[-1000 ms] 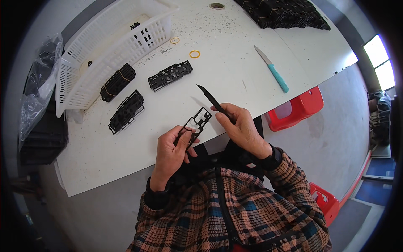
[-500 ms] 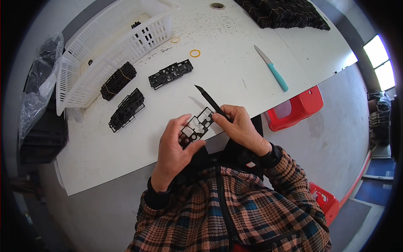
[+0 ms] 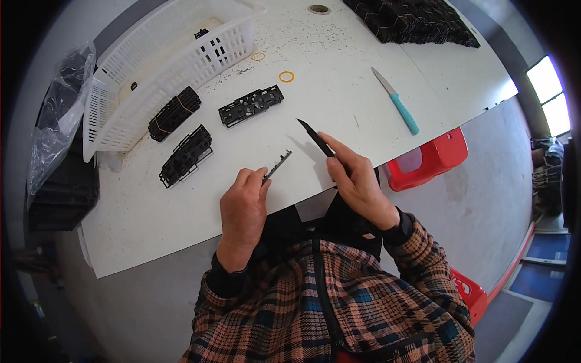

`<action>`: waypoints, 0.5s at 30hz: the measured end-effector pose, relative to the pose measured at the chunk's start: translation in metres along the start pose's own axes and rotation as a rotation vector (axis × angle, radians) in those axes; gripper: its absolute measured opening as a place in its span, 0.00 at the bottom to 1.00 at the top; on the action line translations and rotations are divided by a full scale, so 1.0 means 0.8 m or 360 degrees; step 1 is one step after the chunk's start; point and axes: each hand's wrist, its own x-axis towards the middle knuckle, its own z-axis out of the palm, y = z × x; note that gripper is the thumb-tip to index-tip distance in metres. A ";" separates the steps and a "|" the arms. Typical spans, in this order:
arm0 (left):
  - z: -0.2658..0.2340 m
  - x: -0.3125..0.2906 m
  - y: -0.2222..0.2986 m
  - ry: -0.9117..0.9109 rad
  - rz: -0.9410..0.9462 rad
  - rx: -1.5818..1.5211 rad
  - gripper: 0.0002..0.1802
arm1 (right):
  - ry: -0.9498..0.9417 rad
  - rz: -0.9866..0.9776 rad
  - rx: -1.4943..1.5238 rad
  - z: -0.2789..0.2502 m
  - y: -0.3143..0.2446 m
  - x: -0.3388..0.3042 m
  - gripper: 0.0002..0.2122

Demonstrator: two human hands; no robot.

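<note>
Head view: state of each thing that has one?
Left hand, closed on black part
Black part, seen edge-on
Right hand, gripping pointed black tool
Pointed black tool, apart from black part
Turquoise-handled knife, lying, blade bare
Stack against basket, banded
Lower stack, no band visible
Right stack, no band visible
White basket, open-topped, few black pieces inside

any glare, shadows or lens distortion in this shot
Head view: the window at right is blown out to near white; a pale sheen lies on the white table's far-right corner; soft shadow falls beside the black craft knife in the right hand; fisheye bends edges near the dark rim.
</note>
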 end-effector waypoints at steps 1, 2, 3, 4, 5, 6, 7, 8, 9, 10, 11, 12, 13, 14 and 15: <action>-0.001 0.001 -0.002 -0.0059 -0.0114 -0.0049 0.09 | 0.0000 0.0001 -0.0002 -0.003 -0.001 -0.004 0.17; 0.000 0.001 -0.004 -0.0063 -0.0113 -0.0052 0.09 | -0.0018 -0.0079 -0.0103 -0.006 -0.002 -0.008 0.18; 0.001 0.002 -0.008 -0.0055 -0.0127 -0.0072 0.08 | -0.0036 -0.0159 -0.0203 -0.009 -0.002 -0.013 0.19; 0.003 0.002 -0.011 -0.0048 -0.0142 -0.0091 0.07 | -0.0054 -0.0239 -0.0303 -0.010 -0.002 -0.016 0.20; 0.004 0.003 -0.013 -0.0040 -0.0157 -0.0109 0.07 | -0.0051 -0.0236 -0.0304 -0.011 -0.003 -0.019 0.20; 0.005 0.004 -0.014 -0.0042 -0.0156 -0.0110 0.07 | -0.0131 -0.0248 -0.0426 -0.012 -0.003 -0.022 0.20; 0.005 0.006 -0.014 -0.0058 -0.0171 -0.0127 0.06 | -0.0209 -0.0261 -0.0549 -0.013 -0.004 -0.025 0.20; 0.005 0.007 -0.015 -0.0072 -0.0187 -0.0144 0.06 | -0.0288 -0.0274 -0.0671 -0.013 -0.005 -0.026 0.21; 0.005 0.008 -0.015 -0.0085 -0.0204 -0.0159 0.06 | -0.0286 -0.0275 -0.0670 -0.013 -0.006 -0.025 0.21; 0.005 0.009 -0.015 -0.0084 -0.0204 -0.0157 0.06 | -0.0311 -0.0248 -0.0763 -0.011 -0.008 -0.024 0.21; 0.005 0.009 -0.015 -0.0101 -0.0200 -0.0154 0.06 | -0.0336 -0.0222 -0.0855 -0.008 -0.009 -0.022 0.21; 0.005 0.010 -0.016 -0.0117 -0.0195 -0.0152 0.06 | -0.0360 -0.0197 -0.0949 -0.007 -0.011 -0.019 0.21; 0.004 0.011 -0.016 -0.0133 -0.0191 -0.0150 0.06 | -0.0360 -0.0201 -0.0948 -0.005 -0.010 -0.017 0.21; 0.004 0.011 -0.017 -0.0129 -0.0190 -0.0148 0.06 | -0.0366 -0.0231 -0.0994 -0.003 -0.008 -0.015 0.22; 0.004 0.011 -0.017 -0.0127 -0.0184 -0.0160 0.06 | -0.0373 -0.0260 -0.1041 -0.002 -0.006 -0.014 0.23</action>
